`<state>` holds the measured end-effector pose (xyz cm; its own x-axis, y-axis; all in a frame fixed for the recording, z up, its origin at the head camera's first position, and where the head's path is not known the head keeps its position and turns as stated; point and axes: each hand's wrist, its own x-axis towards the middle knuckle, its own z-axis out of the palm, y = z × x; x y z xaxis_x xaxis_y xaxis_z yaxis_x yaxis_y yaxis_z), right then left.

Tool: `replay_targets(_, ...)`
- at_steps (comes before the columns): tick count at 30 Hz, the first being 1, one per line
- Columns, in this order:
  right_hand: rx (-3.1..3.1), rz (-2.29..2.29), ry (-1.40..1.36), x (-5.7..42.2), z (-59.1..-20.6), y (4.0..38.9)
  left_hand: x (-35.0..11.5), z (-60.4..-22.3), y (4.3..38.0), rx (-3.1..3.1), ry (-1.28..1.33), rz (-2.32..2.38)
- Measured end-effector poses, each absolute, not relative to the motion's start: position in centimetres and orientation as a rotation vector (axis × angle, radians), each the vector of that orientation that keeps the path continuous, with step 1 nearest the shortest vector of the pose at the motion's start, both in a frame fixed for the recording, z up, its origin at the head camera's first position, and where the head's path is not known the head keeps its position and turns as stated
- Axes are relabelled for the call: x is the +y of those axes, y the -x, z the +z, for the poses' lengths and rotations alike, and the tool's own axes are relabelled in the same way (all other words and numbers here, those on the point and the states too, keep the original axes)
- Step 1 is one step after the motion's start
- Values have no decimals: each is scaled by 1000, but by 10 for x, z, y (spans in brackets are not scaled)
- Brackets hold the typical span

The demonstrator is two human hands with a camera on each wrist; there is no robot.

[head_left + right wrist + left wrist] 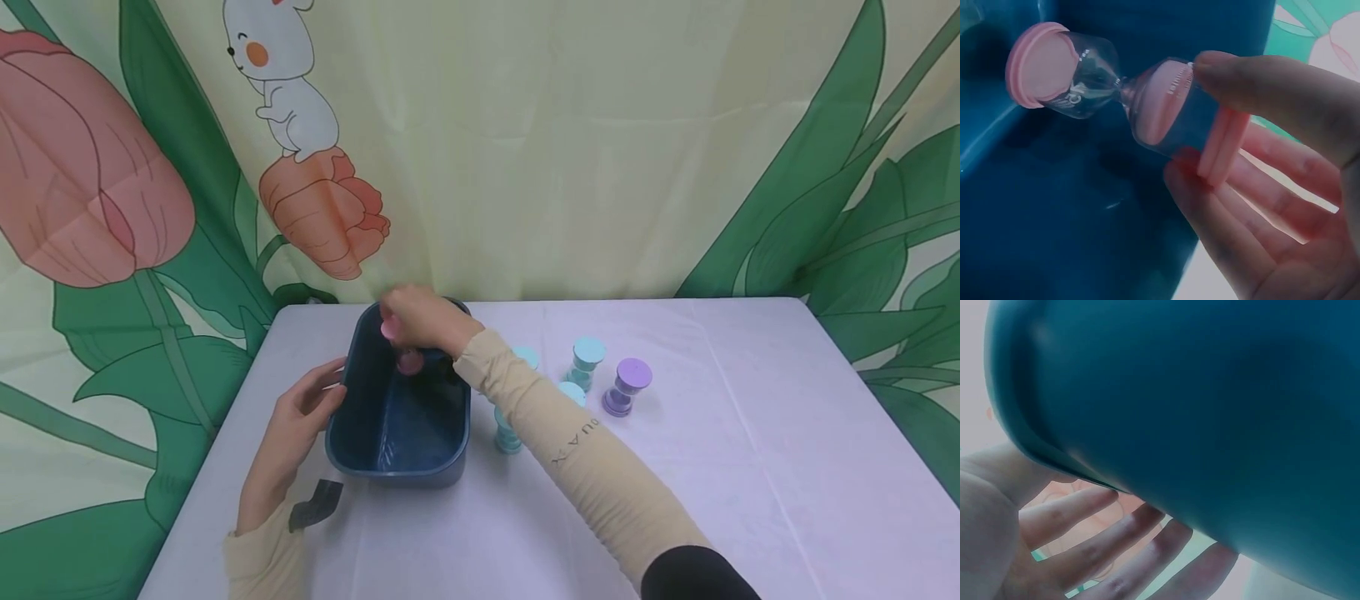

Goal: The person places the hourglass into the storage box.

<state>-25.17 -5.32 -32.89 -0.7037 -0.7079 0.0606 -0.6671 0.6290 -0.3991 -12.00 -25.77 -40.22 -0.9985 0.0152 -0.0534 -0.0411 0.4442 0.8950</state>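
My right hand (420, 318) is over the far end of a dark blue plastic tub (397, 477). Between its thumb and fingers it pinches one end of a pink sand hourglass (1166, 103), whose other end points down into the tub. Pink sand shows inside the clear glass. At the tub's left side, my left hand (300, 417) touches the wall near the rim with its fingers spread and fairly straight. In the left wrist view those fingertips (1207, 569) lie against the tub's outer wall.
Right of the tub stand several teal hourglasses (588, 353), partly hidden behind the right sleeve (570, 433). A purple hourglass (628, 385) stands farther right. Everything rests on a table with a white cloth (750, 467), and a printed curtain (562, 150) hangs behind it.
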Motion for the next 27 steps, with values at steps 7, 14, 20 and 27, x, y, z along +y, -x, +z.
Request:
replay_targets(7, 2727, -540, 1095, -55, -334, 252, -258, -403, 120, 2627, 23, 1624)
replay_targets(14, 2695, -528, 1085, -58, -340, 254, -258, -404, 120, 2630, 25, 1623)
replay_targets(20, 2684, -510, 1095, -61, -346, 255, -258, -404, 119, 2633, 35, 1620)
replay_targets(27, 2661, -534, 1057, -61, -348, 256, -258, -402, 120, 2629, 30, 1630)
